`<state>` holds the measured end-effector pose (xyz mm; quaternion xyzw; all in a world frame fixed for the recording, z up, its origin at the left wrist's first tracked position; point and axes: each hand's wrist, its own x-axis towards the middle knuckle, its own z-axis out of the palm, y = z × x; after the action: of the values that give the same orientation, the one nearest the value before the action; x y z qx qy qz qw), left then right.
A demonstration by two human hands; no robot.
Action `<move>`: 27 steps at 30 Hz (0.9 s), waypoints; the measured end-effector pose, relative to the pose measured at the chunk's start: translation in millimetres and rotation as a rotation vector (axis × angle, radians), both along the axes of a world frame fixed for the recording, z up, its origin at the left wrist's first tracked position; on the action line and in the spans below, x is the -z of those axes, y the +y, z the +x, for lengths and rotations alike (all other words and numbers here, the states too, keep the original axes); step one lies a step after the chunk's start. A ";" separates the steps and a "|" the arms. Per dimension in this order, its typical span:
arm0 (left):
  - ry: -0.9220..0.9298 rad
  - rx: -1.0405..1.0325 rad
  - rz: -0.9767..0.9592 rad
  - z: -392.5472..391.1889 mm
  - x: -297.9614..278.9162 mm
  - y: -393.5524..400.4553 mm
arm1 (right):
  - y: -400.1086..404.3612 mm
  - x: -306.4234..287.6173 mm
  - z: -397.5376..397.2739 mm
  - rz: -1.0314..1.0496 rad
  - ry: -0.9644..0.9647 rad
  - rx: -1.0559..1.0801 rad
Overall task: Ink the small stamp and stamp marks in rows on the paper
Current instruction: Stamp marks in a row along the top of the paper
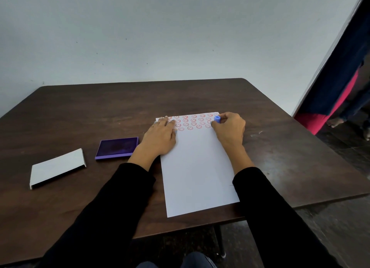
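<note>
A white sheet of paper lies on the dark wooden table. Its top part carries several rows of red smiley stamp marks. My right hand pinches a small blue stamp at the paper's upper right edge, at the right end of the rows. My left hand lies flat with fingers spread on the paper's upper left, covering some marks. A purple ink pad sits uncovered just left of my left hand.
A white lid or box lies on the table left of the ink pad. The table's near edge runs under my forearms. A wall stands behind the table; a doorway with dark and red cloth is at the right.
</note>
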<state>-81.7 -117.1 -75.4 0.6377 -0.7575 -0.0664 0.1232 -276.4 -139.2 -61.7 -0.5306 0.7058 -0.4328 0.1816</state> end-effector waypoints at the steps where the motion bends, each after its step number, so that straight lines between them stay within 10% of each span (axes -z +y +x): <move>1: 0.000 -0.001 0.001 0.1 0.2 0.2 | 0.3 1.0 0.2 -0.004 -0.006 0.002; 13: -0.014 -0.001 0.014 -0.2 -0.2 2.2 | 6.6 -1.1 -3.8 -0.420 -0.515 0.271; 27: 0.228 -0.028 -0.168 4.1 -18.3 13.2 | -3.0 5.2 -4.1 -0.440 -0.394 0.238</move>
<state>-77.6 -103.9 -57.1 0.6242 -0.7324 -0.0729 0.2621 -280.5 -142.2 -66.9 -0.3767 0.6037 -0.6878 0.1435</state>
